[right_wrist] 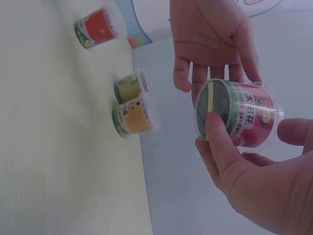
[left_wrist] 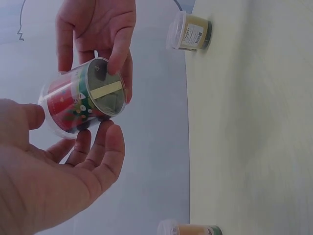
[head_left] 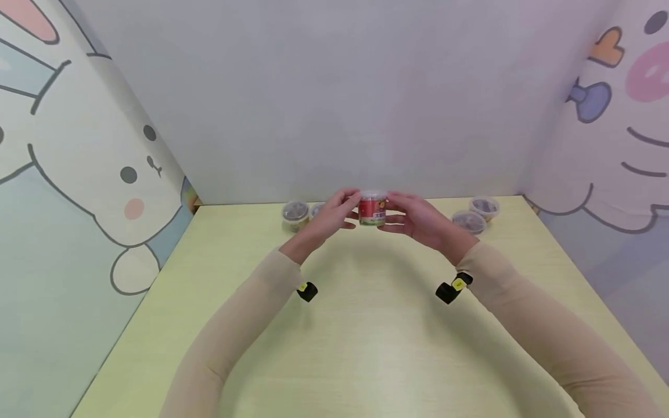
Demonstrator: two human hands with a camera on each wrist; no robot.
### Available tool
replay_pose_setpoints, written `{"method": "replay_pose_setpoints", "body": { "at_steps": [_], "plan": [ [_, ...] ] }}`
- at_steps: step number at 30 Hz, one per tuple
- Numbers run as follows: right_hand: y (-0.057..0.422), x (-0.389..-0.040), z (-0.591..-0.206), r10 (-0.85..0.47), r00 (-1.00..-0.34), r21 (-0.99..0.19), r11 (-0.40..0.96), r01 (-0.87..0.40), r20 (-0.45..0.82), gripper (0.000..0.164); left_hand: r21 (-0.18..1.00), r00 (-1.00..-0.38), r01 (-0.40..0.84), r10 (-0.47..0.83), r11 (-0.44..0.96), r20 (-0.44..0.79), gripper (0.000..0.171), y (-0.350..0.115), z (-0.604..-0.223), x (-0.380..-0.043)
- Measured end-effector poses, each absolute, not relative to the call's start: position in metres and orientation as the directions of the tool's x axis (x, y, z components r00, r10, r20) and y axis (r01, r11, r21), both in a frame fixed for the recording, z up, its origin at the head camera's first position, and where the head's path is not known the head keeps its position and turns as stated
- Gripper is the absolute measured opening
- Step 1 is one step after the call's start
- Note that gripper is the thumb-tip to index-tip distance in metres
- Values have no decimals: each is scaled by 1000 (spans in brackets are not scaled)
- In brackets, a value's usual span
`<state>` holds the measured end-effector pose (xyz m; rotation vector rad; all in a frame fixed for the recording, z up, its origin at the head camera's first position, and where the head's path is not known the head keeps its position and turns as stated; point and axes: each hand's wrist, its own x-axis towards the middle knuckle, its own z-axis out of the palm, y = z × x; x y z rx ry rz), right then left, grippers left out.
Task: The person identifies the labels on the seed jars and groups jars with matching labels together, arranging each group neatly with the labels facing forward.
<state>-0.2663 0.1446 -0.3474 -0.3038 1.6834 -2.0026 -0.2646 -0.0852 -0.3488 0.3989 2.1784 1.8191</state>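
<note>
A clear plastic cup with a red and green label is held up above the far part of the table, between both hands. My left hand grips its left side, thumb by the lid end and fingers along the wall, as the left wrist view shows. From the other side my right hand holds the cup, its thumb by the lid and a finger pressed on the base. The right wrist view shows the label's printed lettering and a pale strip across the base.
Lidded cups stand along the table's far edge. One cup is at the left, with another partly behind my left hand. Two more cups stand right of my right hand. A plain wall rises behind the table.
</note>
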Motion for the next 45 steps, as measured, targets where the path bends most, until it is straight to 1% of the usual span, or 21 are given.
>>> {"method": "replay_pose_setpoints", "body": {
  "at_steps": [6,18,32,45],
  "plan": [
    [139,-264,-350,-502,-851,-960,-127,250,-155,47,986,-927,36,374,160,-27,56,-90,-354,-263],
    [138,-263,-352,-512,-847,-961,-133,245,-145,50,986,-930,39,367,164,-24,56,-92,-354,-260],
    [136,-262,-354,-532,-837,-967,-118,228,-132,56,989,-924,28,381,144,-29,54,-95,-355,-258],
    [135,-260,-356,-528,-837,-968,-97,231,-147,61,986,-921,23,387,166,-43,54,-95,-356,-259]
  ]
}}
